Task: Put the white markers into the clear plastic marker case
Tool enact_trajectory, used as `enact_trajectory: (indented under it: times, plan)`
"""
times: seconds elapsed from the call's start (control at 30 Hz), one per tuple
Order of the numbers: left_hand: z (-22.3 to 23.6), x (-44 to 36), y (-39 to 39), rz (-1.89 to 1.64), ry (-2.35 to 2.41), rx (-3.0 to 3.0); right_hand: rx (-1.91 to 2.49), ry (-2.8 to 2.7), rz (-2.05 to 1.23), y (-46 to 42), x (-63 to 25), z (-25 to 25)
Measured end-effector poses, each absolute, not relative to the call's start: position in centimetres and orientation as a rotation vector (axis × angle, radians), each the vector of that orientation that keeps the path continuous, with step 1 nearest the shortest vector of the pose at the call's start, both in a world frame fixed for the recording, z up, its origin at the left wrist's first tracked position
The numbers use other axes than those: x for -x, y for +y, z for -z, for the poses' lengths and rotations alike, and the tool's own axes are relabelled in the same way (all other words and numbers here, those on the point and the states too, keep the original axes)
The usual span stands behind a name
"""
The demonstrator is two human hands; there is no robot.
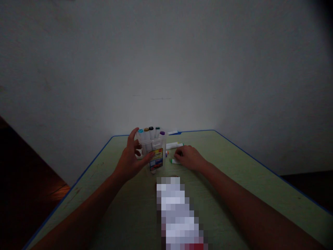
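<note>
A clear plastic marker case (pixel 145 147) stands on the table with several markers upright in it, their caps light blue, brown, black, dark green and purple. My left hand (pixel 130 156) grips the case from the left side, thumb across the front beside its printed label (pixel 156 163). To the right of the case, my right hand (pixel 191 158) has its fingers closed on a white marker with a green end (pixel 174 161) lying low at the tabletop. Its far end is hidden under the hand. More white markers (pixel 172 146) lie just behind my right hand.
The green table (pixel 223 152) has a blue edge and meets a pale wall (pixel 166 69). Another white marker with a blue part (pixel 173 132) lies at the back edge. A pixelated, blurred-out area (pixel 177 211) covers the table's near middle.
</note>
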State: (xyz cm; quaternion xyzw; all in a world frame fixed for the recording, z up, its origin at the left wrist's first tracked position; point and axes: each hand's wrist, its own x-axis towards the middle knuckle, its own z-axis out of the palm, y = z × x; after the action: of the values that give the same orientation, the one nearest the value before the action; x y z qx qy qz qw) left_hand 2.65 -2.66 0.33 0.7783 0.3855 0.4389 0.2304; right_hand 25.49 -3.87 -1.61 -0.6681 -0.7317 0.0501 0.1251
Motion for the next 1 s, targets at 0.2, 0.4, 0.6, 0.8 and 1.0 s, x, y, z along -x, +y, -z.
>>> enact_trajectory:
  times: [0.2,0.4,0.6,0.8,1.0]
  plan:
    - [-0.26,-2.59,-2.61,-1.203,1.069,-2.146,1.940,-2.132,-0.146,-3.97,-25.43,1.46]
    - [-0.31,-2.62,-2.64,-1.196,1.058,-2.144,1.933,-2.118,-0.148,-4.03,-25.42,1.56]
    - [-0.29,-2.58,-2.64,-1.190,1.063,-2.145,1.925,-2.120,-0.156,-3.85,-25.51,1.73]
    - [-0.18,-2.53,-2.53,-1.203,1.062,-2.151,1.924,-2.130,-0.129,-3.82,-25.51,1.71]
    - [-0.19,-2.57,-2.54,-1.225,1.027,-2.161,1.931,-2.127,-0.138,-3.85,-25.48,1.69]
